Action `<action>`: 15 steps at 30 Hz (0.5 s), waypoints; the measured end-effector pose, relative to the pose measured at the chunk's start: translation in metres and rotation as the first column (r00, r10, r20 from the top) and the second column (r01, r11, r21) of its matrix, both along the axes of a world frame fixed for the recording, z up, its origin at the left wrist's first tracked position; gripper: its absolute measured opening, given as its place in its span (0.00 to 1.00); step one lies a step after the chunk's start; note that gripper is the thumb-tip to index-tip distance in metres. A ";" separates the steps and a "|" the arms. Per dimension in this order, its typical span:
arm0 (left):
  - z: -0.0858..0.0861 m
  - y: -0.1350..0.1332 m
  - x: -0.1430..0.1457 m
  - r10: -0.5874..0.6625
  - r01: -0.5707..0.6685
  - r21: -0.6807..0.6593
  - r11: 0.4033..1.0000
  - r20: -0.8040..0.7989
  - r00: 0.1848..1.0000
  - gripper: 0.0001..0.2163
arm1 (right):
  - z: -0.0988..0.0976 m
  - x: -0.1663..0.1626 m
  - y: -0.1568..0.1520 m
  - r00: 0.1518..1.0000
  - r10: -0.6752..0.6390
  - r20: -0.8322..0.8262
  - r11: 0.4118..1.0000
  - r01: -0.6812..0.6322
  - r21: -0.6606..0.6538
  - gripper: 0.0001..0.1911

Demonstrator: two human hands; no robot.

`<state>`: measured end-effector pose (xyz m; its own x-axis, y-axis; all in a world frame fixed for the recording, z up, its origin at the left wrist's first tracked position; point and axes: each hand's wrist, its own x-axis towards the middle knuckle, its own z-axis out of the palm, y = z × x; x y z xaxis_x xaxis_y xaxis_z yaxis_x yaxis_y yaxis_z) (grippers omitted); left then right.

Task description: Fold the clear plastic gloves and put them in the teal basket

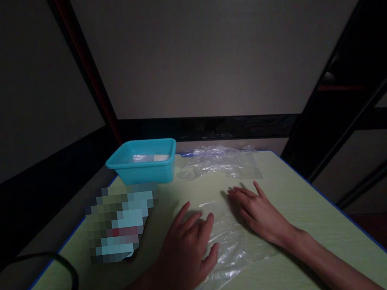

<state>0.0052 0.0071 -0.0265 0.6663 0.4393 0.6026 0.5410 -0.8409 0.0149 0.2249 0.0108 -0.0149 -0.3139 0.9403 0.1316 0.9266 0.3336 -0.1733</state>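
Note:
A clear plastic bag (pixel 228 246) lies spread on the pale green table (pixel 316 238), wrinkled towards its near edge. Over its left side is my left hand (pixel 191 247), fingers apart and holding nothing. My right hand (pixel 256 205) rests at the bag's right edge, palm down with the fingers stretched out; whether its fingertips press on the plastic I cannot tell. Beyond both hands, more crumpled clear plastic (pixel 223 160) lies along the table's far edge.
At the far left corner stands a turquoise basin (pixel 143 169) with something white and some clear plastic inside. A blurred-out, light blue object (pixel 128 222) lies left of my left hand. A black cable (pixel 73 275) curves at the lower left. Wall panels rise behind the table.

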 end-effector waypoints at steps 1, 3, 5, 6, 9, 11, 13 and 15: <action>-0.001 0.002 0.000 0.026 -0.026 0.008 1.000 -0.005 1.000 0.15 | 0.000 0.000 0.000 1.000 -0.010 0.005 1.000 0.010 0.003 0.24; -0.002 0.006 0.000 0.069 -0.069 0.007 0.998 -0.015 0.998 0.14 | 0.000 0.000 0.000 1.000 -0.025 0.009 1.000 0.025 0.005 0.24; -0.003 0.009 -0.001 0.093 -0.093 -0.007 0.996 -0.024 0.995 0.13 | 0.000 0.000 0.000 0.999 -0.036 0.010 0.999 0.036 -0.004 0.25; -0.004 0.010 -0.001 0.095 -0.095 -0.014 0.995 -0.028 0.995 0.13 | -0.001 0.000 0.000 0.999 -0.039 0.010 0.999 0.039 -0.011 0.25; -0.003 0.008 -0.001 0.082 -0.083 -0.024 0.996 -0.034 0.996 0.13 | -0.002 0.000 0.001 0.999 -0.042 0.015 0.999 0.042 -0.033 0.27; -0.002 0.005 0.000 0.065 -0.066 -0.029 0.997 -0.031 0.997 0.13 | -0.002 0.000 0.001 0.999 -0.036 0.019 0.999 0.036 -0.037 0.28; -0.001 0.000 0.001 0.047 -0.048 -0.031 0.998 -0.025 0.999 0.13 | -0.002 -0.001 0.001 0.999 -0.028 0.023 0.999 0.029 -0.038 0.29; 0.000 -0.004 0.002 0.020 -0.021 -0.027 0.999 -0.023 1.000 0.14 | -0.002 -0.001 0.001 0.999 -0.023 0.025 0.999 0.024 -0.040 0.29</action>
